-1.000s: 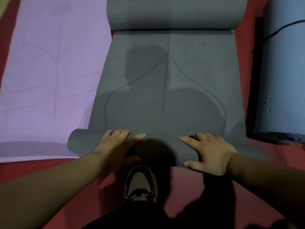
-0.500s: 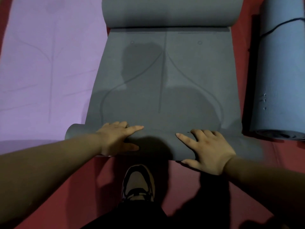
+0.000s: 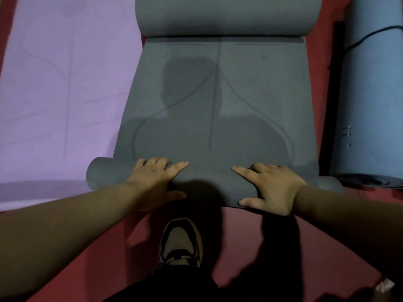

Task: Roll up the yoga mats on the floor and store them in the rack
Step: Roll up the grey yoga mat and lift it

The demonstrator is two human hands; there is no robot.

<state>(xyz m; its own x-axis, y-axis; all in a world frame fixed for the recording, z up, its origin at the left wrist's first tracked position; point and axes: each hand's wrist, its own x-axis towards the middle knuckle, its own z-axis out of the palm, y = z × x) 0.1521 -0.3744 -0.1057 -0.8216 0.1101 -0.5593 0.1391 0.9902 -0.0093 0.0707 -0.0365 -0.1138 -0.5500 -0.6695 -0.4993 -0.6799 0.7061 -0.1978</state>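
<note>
A: Fingers first, quick?
B: L hand (image 3: 157, 182): fingers (image 3: 181, 165) spread, laid over the top of the roll (image 3: 207, 184), thumb on the near side. Pressing, not clenched. R hand (image 3: 275, 189): same, fingers (image 3: 239, 170) flat on top, thumb at the near edge.
A: How does the roll lie vs. the hands?
B: Long axis runs L–R, across the body, under both palms. It sticks out past each hand, and its L end lies over the edge of the purple mat (image 3: 65, 83).
A: So push which way?
B: Away from the body, I'd say. The flat part of the grey mat (image 3: 218, 105) starts right at the fingertips and runs fwd to a curled-up far end (image 3: 222, 16).
A: Which hand's nearer?
B: Neither; both are on it, approx. even either side of the printed centre line. Uneven pressure would prob. send the roll skew.
A: Around it?
B: Blue mat (image 3: 370, 105), rolled, lies lengthwise just beside on the R. Red floor (image 3: 109, 247) underneath. One shoe (image 3: 180, 243) btw. the arms, just behind the roll. Rack isn't in view.
</note>
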